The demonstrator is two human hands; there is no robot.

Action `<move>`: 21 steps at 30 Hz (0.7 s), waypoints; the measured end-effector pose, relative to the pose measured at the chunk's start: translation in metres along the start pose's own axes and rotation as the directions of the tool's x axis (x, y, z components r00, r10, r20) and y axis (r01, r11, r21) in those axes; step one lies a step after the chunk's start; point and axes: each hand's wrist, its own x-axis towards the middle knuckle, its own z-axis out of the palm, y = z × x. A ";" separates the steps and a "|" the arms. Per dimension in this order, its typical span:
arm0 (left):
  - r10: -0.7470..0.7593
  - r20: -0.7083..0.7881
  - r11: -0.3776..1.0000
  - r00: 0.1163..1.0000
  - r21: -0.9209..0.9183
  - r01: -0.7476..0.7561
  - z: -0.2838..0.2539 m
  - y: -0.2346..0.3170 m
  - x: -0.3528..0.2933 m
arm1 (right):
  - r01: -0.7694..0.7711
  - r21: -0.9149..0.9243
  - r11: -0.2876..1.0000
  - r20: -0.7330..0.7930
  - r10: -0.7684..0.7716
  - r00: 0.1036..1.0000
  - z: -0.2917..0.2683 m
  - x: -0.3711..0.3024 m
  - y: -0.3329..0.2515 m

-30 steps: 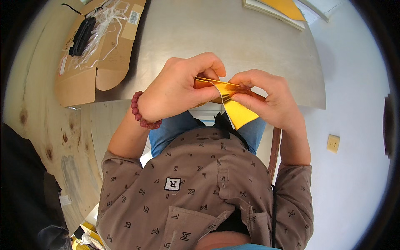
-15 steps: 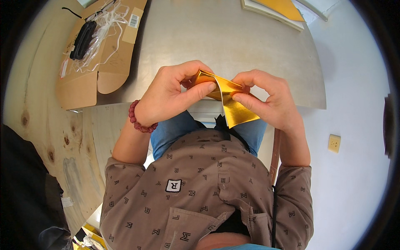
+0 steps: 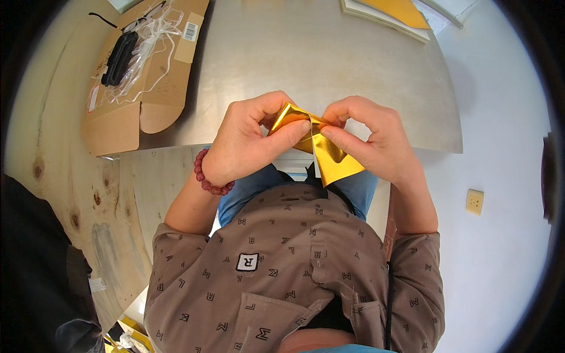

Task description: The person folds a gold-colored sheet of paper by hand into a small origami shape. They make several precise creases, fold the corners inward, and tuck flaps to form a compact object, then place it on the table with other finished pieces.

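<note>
Between my two hands is a sheet of shiny gold foil paper (image 3: pixel 336 163), folded over, with a pale edge showing along one side. My left hand (image 3: pixel 253 132), with a dark red bead bracelet (image 3: pixel 213 176) at its wrist, pinches the left part of the paper between thumb and fingers. Close beside it, my right hand (image 3: pixel 374 132) pinches the upper right part, and a loose flap hangs below its thumb. The paper is held in the air at the table's near edge, over my lap. Some of my fingertips are hidden behind the paper.
A metal-topped table (image 3: pixel 265 65) lies ahead. On its left stands a cardboard box (image 3: pixel 159 88) bearing white plastic strips (image 3: pixel 154 50), a black case (image 3: pixel 120 59) and glasses (image 3: pixel 141 22). A stack of paper with a gold sheet (image 3: pixel 394 12) lies at the far right edge.
My right hand has shifted left, closer to my left hand, which has moved slightly right. The gold paper's fold is tighter, and its hanging flap looks narrower.
</note>
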 end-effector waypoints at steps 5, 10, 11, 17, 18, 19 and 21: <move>-0.044 0.080 0.995 0.996 -0.087 0.050 -0.002 0.002 0.002 | -0.003 0.002 1.000 -0.007 0.003 1.000 0.004 -0.001 0.000; -0.011 0.018 0.995 1.000 -0.095 0.013 0.005 -0.003 0.003 | -0.069 0.163 0.984 -0.001 0.070 0.998 0.005 -0.004 0.003; 0.005 0.008 0.995 1.000 -0.101 -0.004 0.005 -0.004 0.003 | -0.011 0.107 0.994 -0.014 0.013 1.000 0.004 -0.003 0.004; 0.032 -0.064 0.999 0.997 0.001 -0.032 0.006 -0.005 0.001 | 0.007 -0.065 0.998 -0.041 -0.009 0.999 0.003 -0.002 0.002; 0.028 -0.081 0.999 0.996 0.019 -0.027 0.006 -0.004 0.001 | 0.021 -0.060 0.998 -0.049 -0.024 0.999 0.003 -0.002 0.001; 0.029 -0.099 1.000 0.995 0.015 -0.028 0.007 -0.004 0.001 | 0.034 -0.055 0.998 -0.057 -0.037 0.998 0.003 -0.001 0.001; 0.009 -0.116 1.000 0.993 -0.024 -0.012 0.009 -0.004 0.000 | 0.052 -0.070 0.996 -0.066 -0.057 0.996 0.003 -0.001 0.001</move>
